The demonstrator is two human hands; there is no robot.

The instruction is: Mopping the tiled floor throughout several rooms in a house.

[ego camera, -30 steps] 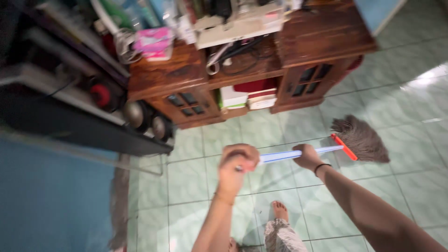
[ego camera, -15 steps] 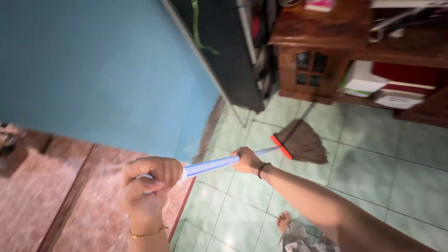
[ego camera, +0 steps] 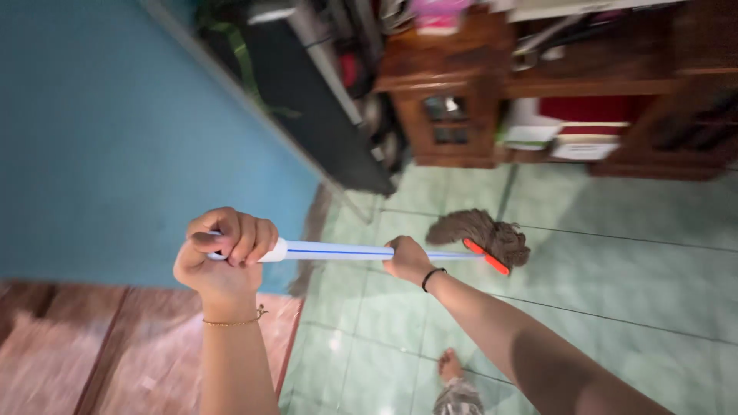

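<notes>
My left hand [ego camera: 223,253] is wrapped tight round the top end of the mop handle [ego camera: 346,251], fingers curled fully over it with the thumb underneath; my right hand [ego camera: 407,260] is closed round the same pole farther down, close to the mop head [ego camera: 480,234]. Both fists are shut on the shaft with no gap showing. The handle is a pale tube with a blue stripe — stiff and light, I judge, and smooth enough to slide in the palm if I slacken; the far end carries an orange clamp [ego camera: 486,257] and a bundle of grey strings, which looks soft and floppy, likely heavier when wet, so the weight sits out at the head. Holding it at two well-apart points seems right: the upper fist steers, the lower one bears down.

The mop head lies on the green tiled floor [ego camera: 615,269], near the wooden cabinet [ego camera: 453,115] but apart from it; to the left of the mop head a dark slanted panel [ego camera: 315,115] leans down to the floor along the blue wall [ego camera: 115,138]. To the right of the mop head the tiles are open and wide; toward the cabinet the room narrows, with books or boxes stacked on its low shelf. Behind the mop head, nearer me, my bare foot [ego camera: 450,365] stands on the tiles, and a reddish raised step [ego camera: 138,353] borders them under my left arm — an edge the pole's top end could knock.
</notes>
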